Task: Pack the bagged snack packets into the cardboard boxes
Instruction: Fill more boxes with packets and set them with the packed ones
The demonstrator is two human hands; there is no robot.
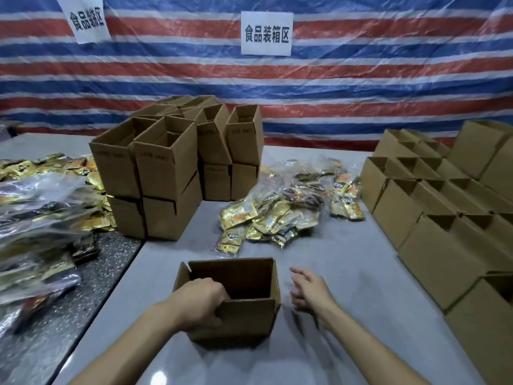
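Observation:
An open cardboard box (244,318) stands on the grey table in front of me, and nothing shows inside it. My left hand (201,304) grips its near left corner, fingers curled over the rim into the box. My right hand (311,291) hovers just right of the box with loose fingers, holding nothing and blurred by motion. A heap of gold snack packets in clear bags (288,207) lies beyond the box, at the table's middle.
Stacked open boxes (166,168) stand at the back left. Rows of open boxes (433,218) line the right side. More bagged packets (41,212) pile up on the speckled table at the left. A striped tarp (333,84) with paper signs hangs behind.

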